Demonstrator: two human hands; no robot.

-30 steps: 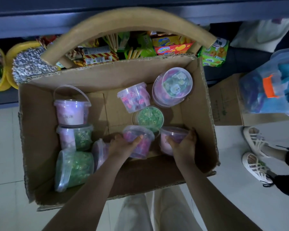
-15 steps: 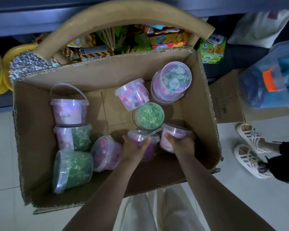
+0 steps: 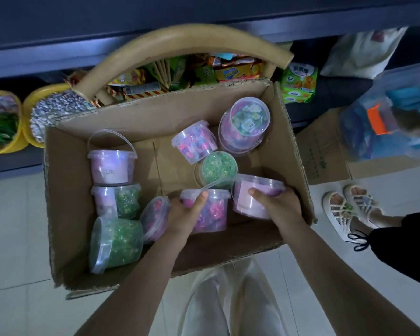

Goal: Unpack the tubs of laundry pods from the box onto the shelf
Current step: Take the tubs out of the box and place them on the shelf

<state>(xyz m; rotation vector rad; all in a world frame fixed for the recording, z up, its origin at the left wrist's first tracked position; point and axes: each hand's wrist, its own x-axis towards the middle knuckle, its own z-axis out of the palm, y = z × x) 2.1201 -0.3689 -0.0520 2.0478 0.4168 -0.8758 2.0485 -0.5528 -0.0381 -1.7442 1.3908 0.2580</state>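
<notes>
I look straight down into an open cardboard box (image 3: 66, 190). Its corrugated walls are rough and frayed along the top edges, and it stands on pale, glossy floor tiles (image 3: 15, 226) in front of a dark shelf (image 3: 58, 35).

Inside lie round tubs of clear, slightly cloudy plastic with snap-on lids and thin bail handles. My left grip (image 3: 182, 214) is clamped on the pink-and-purple tub (image 3: 211, 212) near the box's front wall. The thumb lies across its face just under the rim, and the fingers wrap round its left side.

My right grip (image 3: 277, 204) is clamped on the pale pink tub (image 3: 247, 202) just beside it. The thumb is on the front of the tub and the fingers curl round its far side, close to the box's right wall. Both held tubs stand roughly upright. Whether they touch each other I cannot tell.

Right behind them a green-filled tub (image 3: 218, 167) is tipped so its round face shows. Beyond it a mixed-pink tub (image 3: 194, 141) leans beside a wider tub (image 3: 246, 124) propped in the back right corner. Just left of my left grip a pink tub on its side (image 3: 154, 218) lies against the hand.

Three tubs sit along the left wall. The labelled pink tub (image 3: 110, 169) stands upright with its handle raised. Next to it is a half-green tub (image 3: 121, 200), and a green tub (image 3: 118, 241) lies flat on its side.
</notes>
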